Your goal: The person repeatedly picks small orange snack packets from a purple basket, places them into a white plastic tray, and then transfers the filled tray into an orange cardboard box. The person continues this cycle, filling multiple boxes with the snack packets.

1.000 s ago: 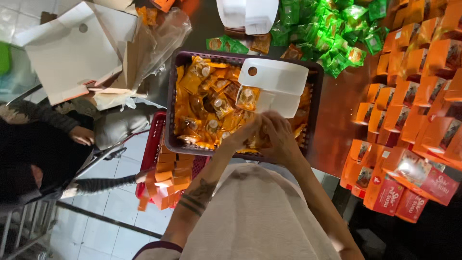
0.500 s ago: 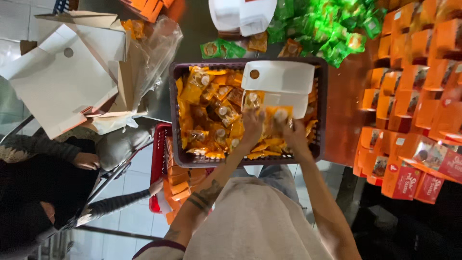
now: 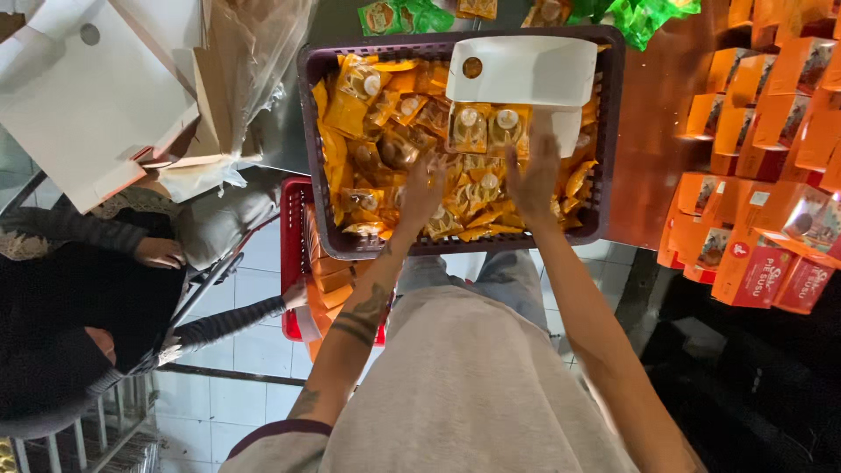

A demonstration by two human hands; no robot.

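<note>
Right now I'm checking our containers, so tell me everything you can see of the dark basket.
The dark basket looks like purple-brown plastic with slotted walls, rectangular and level on the table edge. It is heaped with orange snack packets. A white box lies across its far right part. The left hand and right hand reach into it.

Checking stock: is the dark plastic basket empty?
No, the dark plastic basket is filled with small orange-yellow snack packets that both hands reach into.

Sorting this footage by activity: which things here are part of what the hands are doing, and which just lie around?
In hand:
left hand
right hand
yellow snack packets
dark basket
white box

Lying about:
orange cartons
green packets
flat white cardboard
red crate
</note>
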